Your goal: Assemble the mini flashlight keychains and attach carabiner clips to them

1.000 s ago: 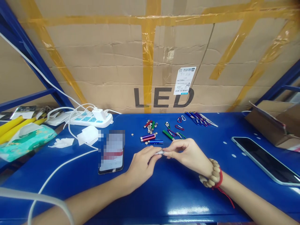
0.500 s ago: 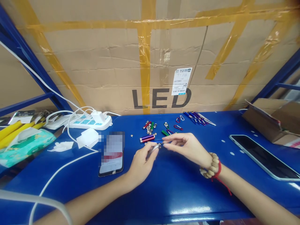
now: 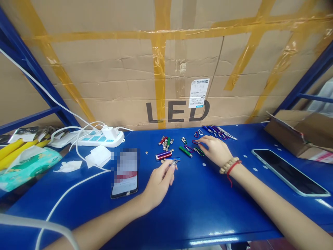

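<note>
My left hand [image 3: 159, 180] rests on the blue table [image 3: 197, 205] with its fingers closed on a small silver keychain torch [image 3: 173, 162]. My right hand [image 3: 214, 149], with a bead bracelet at the wrist, reaches to the far middle of the table. Its fingertips touch the loose carabiner clips [image 3: 195, 142], red and green among them. I cannot see anything held in it. Between the hands lie a green torch tube [image 3: 185, 151], a purple and red pair of tubes [image 3: 163, 155], and a small heap of silver caps [image 3: 166, 141].
A phone [image 3: 125, 175] lies left of my left hand, a larger dark phone [image 3: 289, 171] at the right. A white power strip [image 3: 100, 138] with cables sits at the back left, tissues [image 3: 24, 163] at the far left. A cardboard box [image 3: 301, 133] stands right; a taped LED carton [image 3: 166, 69] forms the back wall.
My right hand let go of the silver torch and moved away to the carabiner clips at the back. My left hand kept the torch and shifted slightly forward.
</note>
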`<state>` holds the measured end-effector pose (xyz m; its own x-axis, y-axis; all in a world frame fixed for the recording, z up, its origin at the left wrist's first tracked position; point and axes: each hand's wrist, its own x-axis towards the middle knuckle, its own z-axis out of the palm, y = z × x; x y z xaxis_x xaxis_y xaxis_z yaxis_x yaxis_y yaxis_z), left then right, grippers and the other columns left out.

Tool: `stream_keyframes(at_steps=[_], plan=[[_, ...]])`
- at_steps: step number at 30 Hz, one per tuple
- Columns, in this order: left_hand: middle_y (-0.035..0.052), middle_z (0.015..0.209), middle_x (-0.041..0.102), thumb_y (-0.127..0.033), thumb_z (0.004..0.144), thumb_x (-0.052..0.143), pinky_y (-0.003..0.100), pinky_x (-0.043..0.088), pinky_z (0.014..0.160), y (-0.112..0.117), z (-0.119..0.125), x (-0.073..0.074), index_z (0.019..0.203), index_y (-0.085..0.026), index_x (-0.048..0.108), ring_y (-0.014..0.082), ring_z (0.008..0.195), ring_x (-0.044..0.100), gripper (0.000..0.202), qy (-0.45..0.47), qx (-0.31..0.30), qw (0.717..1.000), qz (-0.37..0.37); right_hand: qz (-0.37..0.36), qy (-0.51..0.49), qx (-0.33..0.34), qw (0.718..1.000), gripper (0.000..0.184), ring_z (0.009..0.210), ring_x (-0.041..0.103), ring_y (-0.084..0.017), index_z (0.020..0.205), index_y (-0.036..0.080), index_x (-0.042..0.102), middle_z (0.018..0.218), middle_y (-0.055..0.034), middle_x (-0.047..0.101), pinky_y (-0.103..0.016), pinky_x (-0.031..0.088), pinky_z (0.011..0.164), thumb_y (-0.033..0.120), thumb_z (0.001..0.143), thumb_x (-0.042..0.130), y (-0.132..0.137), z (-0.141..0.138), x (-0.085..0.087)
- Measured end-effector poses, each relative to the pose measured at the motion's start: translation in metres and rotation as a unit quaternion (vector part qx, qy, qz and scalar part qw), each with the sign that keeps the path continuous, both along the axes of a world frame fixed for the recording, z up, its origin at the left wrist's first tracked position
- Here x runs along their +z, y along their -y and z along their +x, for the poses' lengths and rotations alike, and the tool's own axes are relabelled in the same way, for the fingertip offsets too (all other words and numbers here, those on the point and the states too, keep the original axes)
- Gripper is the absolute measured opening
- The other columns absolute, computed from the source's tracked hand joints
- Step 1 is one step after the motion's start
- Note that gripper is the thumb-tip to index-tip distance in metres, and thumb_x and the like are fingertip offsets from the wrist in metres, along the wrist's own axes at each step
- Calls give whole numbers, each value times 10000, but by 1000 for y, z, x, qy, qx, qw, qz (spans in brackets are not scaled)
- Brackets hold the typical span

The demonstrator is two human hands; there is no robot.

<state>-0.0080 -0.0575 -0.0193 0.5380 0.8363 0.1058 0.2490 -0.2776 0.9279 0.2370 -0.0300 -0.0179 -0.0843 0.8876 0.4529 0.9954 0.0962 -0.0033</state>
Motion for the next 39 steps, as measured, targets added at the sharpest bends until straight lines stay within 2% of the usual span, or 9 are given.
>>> stream_keyframes(at_steps=[5,11,18,20,23,26,31,36,39], plan=[[-63,509,398,-411,914,299,227,290,522,3,-2,-2,817,-185,471,94,484,354,301,-9,-31,999,21,-16,2,-16,1000,255,931,620,-210,1017,183,648,1045,-66,658,-313,486,799,208,872,439,-6,11,-4],[-72,531,365,-413,905,327,221,224,465,5,-4,-6,795,-206,432,85,463,297,257,-35,-55,997,44,-40,-23,-30,999,305,958,612,-210,1053,179,635,1100,-81,637,-318,478,830,229,885,385,-12,21,-8],[-72,530,390,-380,892,365,213,235,472,7,-6,-2,773,-210,439,78,459,328,220,-62,-58,995,55,-28,-47,-131,990,271,943,618,-230,1020,202,657,1066,-65,659,-342,490,779,249,833,466,-13,33,-3],[-75,526,386,-380,892,365,212,232,471,7,-7,-3,776,-211,437,77,457,324,217,-62,-57,995,58,-21,-53,-132,990,282,973,605,-232,1033,205,650,1079,-64,654,-348,483,786,258,843,447,-14,37,-3],[-79,514,368,-385,894,359,212,227,469,6,-7,-3,778,-209,430,76,451,314,223,-60,-51,995,62,-21,-39,-105,993,351,1123,521,-243,1130,187,595,1200,-88,592,-403,422,895,280,889,358,-18,41,-7],[-83,505,351,-399,897,352,213,217,463,6,-5,-4,782,-206,429,75,443,302,237,-51,-48,996,61,-56,-33,-77,995,408,1225,426,-234,1233,169,515,1321,-96,495,-439,328,994,325,908,325,-26,40,-20],[-84,499,329,-427,895,347,216,216,466,6,-2,-5,785,-205,434,77,448,286,263,-50,-45,996,55,-85,-49,-99,990,433,1238,407,-231,1278,224,478,1347,-68,473,-460,297,1013,373,915,295,-42,38,-39],[-72,522,316,-454,898,319,222,233,480,6,-1,-6,800,-194,467,83,476,274,315,-46,-59,996,56,-90,-58,-126,986,409,1235,396,-250,1196,262,554,1320,-55,497,-480,287,1006,405,911,298,-47,40,-39],[-68,521,313,-454,899,307,222,249,486,6,-1,-6,809,-186,477,87,484,282,330,-32,-59,997,49,-78,-60,-136,986,426,1248,376,-242,1230,247,516,1334,-59,478,-471,279,1015,421,912,293,-46,39,-36]])
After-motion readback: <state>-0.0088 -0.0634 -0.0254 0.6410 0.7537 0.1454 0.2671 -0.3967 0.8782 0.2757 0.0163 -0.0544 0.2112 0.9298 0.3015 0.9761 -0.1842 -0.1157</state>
